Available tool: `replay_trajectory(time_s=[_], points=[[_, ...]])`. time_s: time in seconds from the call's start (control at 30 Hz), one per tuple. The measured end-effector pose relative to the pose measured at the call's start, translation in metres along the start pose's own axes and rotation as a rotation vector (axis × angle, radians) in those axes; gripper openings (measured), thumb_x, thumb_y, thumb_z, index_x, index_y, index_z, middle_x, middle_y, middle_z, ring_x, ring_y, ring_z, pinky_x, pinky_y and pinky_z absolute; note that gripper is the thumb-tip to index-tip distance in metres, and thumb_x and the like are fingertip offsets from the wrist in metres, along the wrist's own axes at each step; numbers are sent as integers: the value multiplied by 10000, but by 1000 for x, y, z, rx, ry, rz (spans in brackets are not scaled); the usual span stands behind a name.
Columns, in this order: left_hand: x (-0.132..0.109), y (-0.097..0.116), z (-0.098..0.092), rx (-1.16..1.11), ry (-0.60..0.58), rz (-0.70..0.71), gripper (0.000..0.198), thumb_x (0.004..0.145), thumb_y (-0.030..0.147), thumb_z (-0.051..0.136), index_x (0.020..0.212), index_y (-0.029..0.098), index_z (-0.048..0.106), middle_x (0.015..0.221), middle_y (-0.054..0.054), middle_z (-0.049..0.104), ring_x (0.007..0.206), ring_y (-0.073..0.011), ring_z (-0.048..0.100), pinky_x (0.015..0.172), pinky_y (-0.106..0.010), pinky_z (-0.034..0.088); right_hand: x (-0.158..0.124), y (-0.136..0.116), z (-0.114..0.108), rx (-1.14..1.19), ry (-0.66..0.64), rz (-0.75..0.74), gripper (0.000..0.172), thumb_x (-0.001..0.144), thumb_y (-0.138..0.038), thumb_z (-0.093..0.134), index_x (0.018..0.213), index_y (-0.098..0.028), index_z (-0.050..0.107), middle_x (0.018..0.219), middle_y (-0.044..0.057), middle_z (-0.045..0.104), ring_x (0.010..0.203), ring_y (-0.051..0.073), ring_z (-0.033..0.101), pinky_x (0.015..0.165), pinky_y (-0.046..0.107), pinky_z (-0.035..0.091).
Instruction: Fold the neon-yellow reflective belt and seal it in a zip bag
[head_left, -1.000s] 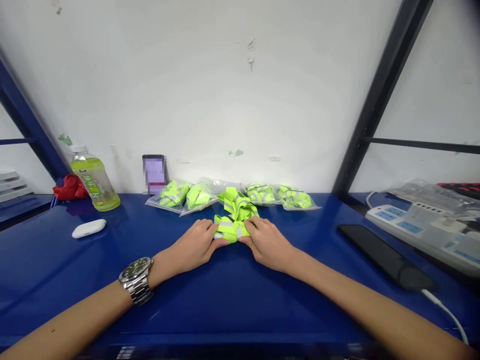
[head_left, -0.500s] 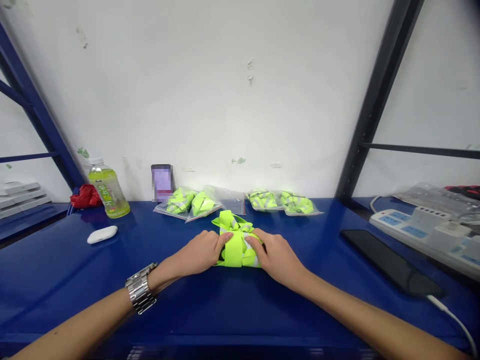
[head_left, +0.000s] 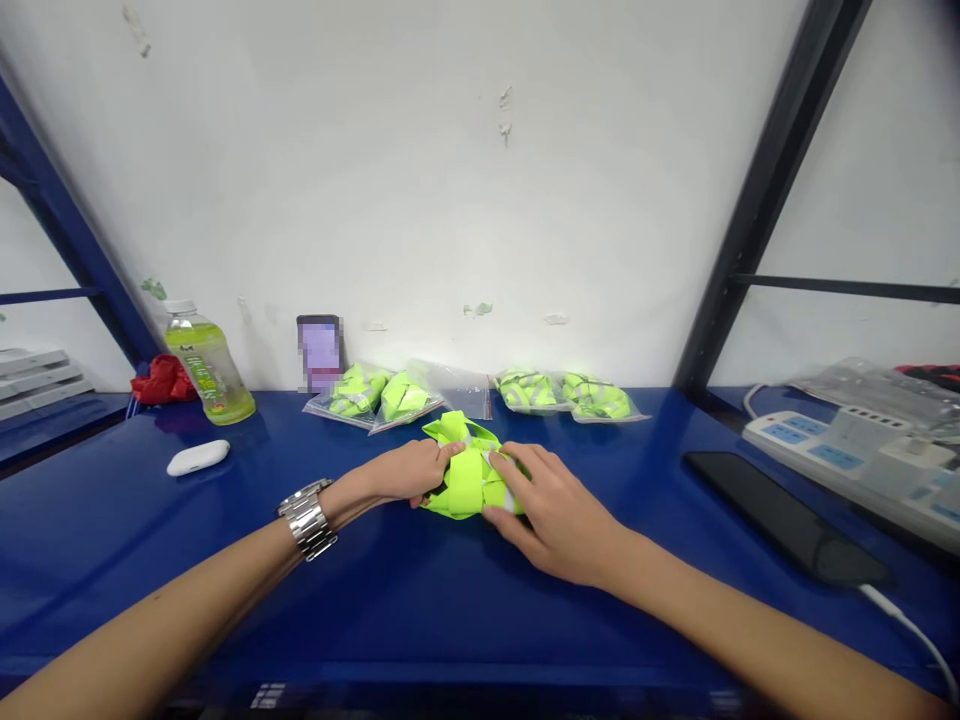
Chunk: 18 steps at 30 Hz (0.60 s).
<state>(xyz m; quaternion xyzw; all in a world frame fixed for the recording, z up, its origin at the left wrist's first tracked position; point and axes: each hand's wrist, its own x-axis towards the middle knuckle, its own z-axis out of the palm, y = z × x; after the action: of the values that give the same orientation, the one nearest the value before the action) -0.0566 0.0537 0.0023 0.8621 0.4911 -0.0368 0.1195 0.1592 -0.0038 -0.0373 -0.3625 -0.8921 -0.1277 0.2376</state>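
Observation:
A bundle of neon yellow-green strap with grey reflective bands (head_left: pixel 466 472) lies on the blue table (head_left: pixel 420 610) in the middle. My left hand (head_left: pixel 409 472), with a steel watch on its wrist, grips the bundle's left side, thumb on top. My right hand (head_left: pixel 551 510) presses on the right side, fingers curled over the folded strap. Both hands hold the bundle against the table top.
Several clear bags of the same neon strap (head_left: pixel 375 393) (head_left: pixel 570 395) lie along the wall. A phone (head_left: pixel 318 352) leans there beside a green drink bottle (head_left: pixel 206 362) and red cloth (head_left: pixel 161 380). A white earbud case (head_left: pixel 197 457) lies left; a black phone (head_left: pixel 780 520) and power strip (head_left: pixel 847 455) right.
The loose, spread-out strap has been folded down into a compact bundle. Both hands have closed in over it; my right hand has shifted on top of its right side.

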Motion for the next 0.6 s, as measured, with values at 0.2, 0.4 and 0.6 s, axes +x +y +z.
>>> replay_trajectory(time_s=[0.2, 0.4, 0.6], points=[[1, -8, 10, 40, 148, -111, 408, 956, 352, 294, 1096, 134, 610, 765, -116, 634, 702, -249, 625, 625, -314, 444, 2, 12, -10, 25, -120, -79, 580, 904, -416, 498, 1360, -73, 396, 1314, 216, 474, 1145, 349, 462, 917, 520, 456], [-8, -3, 22, 161, 639, 240, 295, 965, 216, 282, 1134, 179, 522, 1111, -132, 577, 1018, -245, 565, 856, -390, 465, 11, 16, -6, -29, -140, -118, 502, 812, -160, 555, 1290, -42, 455, 1204, 215, 515, 1034, 326, 490, 856, 476, 488], [-36, 11, 25, 209, 532, 431, 460, 948, 400, 441, 1335, 163, 368, 1322, -164, 496, 1214, -286, 479, 996, -432, 435, 15, 22, -8, 50, -179, -104, 353, 881, -220, 520, 1201, -70, 529, 1096, 193, 538, 1015, 304, 505, 842, 459, 475]])
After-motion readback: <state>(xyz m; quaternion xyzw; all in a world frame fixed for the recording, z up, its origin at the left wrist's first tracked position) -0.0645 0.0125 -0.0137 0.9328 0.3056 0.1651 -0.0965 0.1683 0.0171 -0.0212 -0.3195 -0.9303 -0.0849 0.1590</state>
